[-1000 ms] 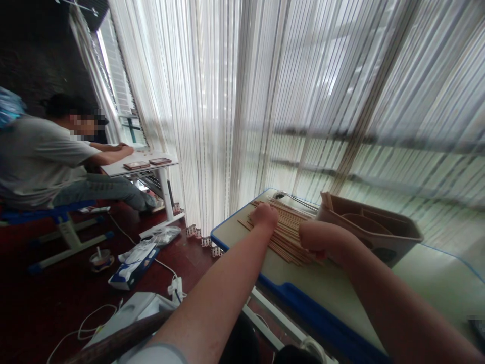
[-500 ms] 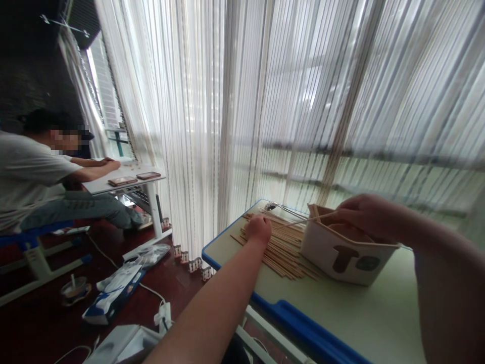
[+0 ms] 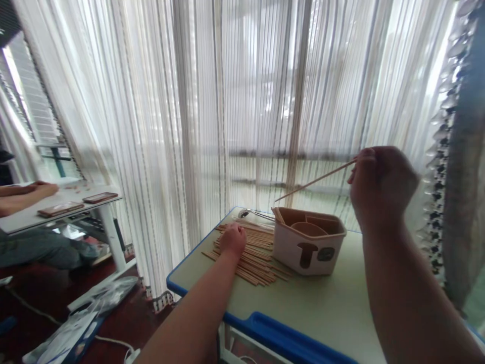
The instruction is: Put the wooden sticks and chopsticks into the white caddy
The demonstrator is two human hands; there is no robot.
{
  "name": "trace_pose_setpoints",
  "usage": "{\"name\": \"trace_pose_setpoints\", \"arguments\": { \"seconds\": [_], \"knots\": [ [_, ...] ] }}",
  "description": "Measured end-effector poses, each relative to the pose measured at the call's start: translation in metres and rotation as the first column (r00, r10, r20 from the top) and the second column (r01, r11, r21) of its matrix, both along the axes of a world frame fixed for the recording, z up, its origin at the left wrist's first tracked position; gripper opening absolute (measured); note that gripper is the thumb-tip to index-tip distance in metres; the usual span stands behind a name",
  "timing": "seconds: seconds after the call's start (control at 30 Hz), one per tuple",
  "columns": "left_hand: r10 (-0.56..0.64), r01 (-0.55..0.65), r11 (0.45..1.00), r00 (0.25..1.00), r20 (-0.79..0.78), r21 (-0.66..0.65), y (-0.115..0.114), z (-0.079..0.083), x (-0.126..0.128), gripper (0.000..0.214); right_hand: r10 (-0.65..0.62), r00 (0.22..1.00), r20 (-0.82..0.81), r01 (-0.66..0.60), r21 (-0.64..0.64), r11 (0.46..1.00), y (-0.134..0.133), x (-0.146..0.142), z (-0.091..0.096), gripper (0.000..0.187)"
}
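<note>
My right hand (image 3: 384,184) is raised to the right of the container, with its fingers closed on one end of a wooden chopstick (image 3: 316,179). The chopstick slants down to the left, its free tip above the container's left rim. My left hand (image 3: 233,240) rests closed on a spread of loose wooden chopsticks (image 3: 252,265) on the desk; what its fingers hold, if anything, is hidden. A white cutlery holder (image 3: 288,247) with brown inner compartments and a mushroom picture stands right of the spread. A few sticks stand in its left compartment.
Behind the chopsticks lies shiny metal cutlery (image 3: 244,214). The desk (image 3: 303,303) has a blue edge and stands before a sheer striped curtain (image 3: 204,126). At left, another person's hands (image 3: 41,189) are over a white table (image 3: 22,217) with two framed trays.
My right hand has risen from the holder, lifting the chopstick into the air. My left hand stays at the pile. The camera has turned to the right.
</note>
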State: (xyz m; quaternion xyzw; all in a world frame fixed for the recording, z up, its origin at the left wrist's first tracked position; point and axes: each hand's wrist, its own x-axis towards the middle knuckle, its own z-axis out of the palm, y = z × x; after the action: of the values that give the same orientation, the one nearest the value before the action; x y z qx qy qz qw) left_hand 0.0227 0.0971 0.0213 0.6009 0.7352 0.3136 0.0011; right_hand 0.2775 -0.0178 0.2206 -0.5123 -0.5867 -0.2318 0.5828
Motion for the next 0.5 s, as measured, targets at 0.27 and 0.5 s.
{"name": "trace_pose_setpoints", "arguments": {
  "seconds": [0.27,0.5],
  "knots": [
    [0.000,0.001,1.000,1.000,-0.006,0.024,0.002,-0.002,-0.001,0.025,-0.155,0.979,0.132,0.151,0.040,0.988,0.028,-0.020,-0.013,0.032],
    [-0.013,0.013,0.999,1.000,0.004,0.047,0.003,-0.004,-0.003,0.024,0.107,0.948,0.300,-0.009,-0.313,0.950,0.059,-0.038,-0.033,0.030]
  ]
}}
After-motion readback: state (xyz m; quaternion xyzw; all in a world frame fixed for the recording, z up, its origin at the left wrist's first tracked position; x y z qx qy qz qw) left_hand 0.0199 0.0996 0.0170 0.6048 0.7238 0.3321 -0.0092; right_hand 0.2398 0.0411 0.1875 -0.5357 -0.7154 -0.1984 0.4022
